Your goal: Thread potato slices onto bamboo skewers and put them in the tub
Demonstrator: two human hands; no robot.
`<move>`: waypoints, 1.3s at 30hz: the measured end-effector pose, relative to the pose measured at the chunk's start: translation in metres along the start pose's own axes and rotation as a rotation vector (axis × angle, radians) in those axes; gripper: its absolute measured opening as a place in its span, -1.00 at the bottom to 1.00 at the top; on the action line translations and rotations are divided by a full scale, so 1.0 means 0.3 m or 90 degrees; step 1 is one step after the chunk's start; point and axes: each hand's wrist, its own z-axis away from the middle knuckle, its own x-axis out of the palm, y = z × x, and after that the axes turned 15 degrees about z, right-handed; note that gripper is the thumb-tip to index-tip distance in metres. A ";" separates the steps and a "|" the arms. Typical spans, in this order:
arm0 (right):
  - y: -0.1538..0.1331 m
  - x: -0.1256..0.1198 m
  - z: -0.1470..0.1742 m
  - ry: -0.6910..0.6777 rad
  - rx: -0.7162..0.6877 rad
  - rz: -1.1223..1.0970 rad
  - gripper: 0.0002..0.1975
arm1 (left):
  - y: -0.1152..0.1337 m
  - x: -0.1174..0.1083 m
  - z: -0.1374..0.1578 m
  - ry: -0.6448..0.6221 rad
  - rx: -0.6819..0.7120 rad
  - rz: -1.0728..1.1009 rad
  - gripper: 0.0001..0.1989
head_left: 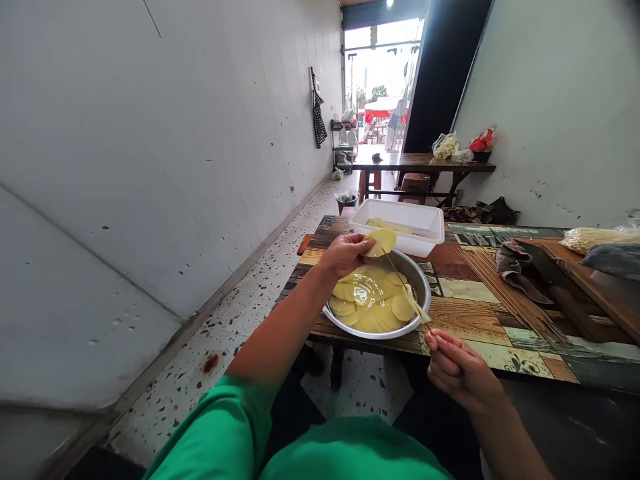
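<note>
My left hand [349, 255] pinches a thin round potato slice [381, 243] above the bowl's far side. A thin skewer [397, 270] runs from that slice down to my right hand [457, 373], whose fingers are closed around its lower end. Several folded slices [416, 303] are threaded on the skewer just above my right fingers. Below lies a round metal bowl [424, 310] of water, with many pale yellow slices [373, 303] in it. Whether the skewer's tip has pierced the held slice is too small to tell.
Behind the bowl stands a white plastic tub [430, 230] with some slices inside. Loose skewers [505, 293], a cloth [513, 260] and a cleaver [575, 303] lie on the right of the patterned table [463, 320]. A white wall [200, 133] runs along the left.
</note>
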 end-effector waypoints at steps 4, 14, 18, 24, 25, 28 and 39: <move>0.005 0.062 0.006 0.191 -0.053 0.169 -0.64 | -0.003 -0.015 0.000 -0.005 0.025 -0.015 -0.83; -0.061 0.030 0.035 0.205 -0.046 0.137 -0.65 | 0.003 -0.031 0.004 -0.059 0.012 -0.041 -0.71; -0.078 0.036 0.048 0.052 0.024 0.001 -0.65 | 0.008 -0.040 0.002 -0.059 0.015 -0.089 -0.67; 0.044 0.054 0.008 0.571 -0.343 0.667 -0.76 | 0.003 -0.028 0.012 -0.080 0.004 -0.082 -0.61; 0.053 0.053 0.004 0.602 -0.375 0.734 -0.77 | -0.001 -0.023 0.014 -0.083 -0.001 -0.085 -0.62; 0.033 0.050 0.004 0.574 -0.343 0.669 -0.74 | -0.015 -0.007 0.019 -0.063 0.011 -0.082 -0.62; -0.090 0.044 0.064 0.037 0.086 -0.192 -0.69 | -0.066 -0.004 0.035 -0.004 0.260 -0.285 -0.76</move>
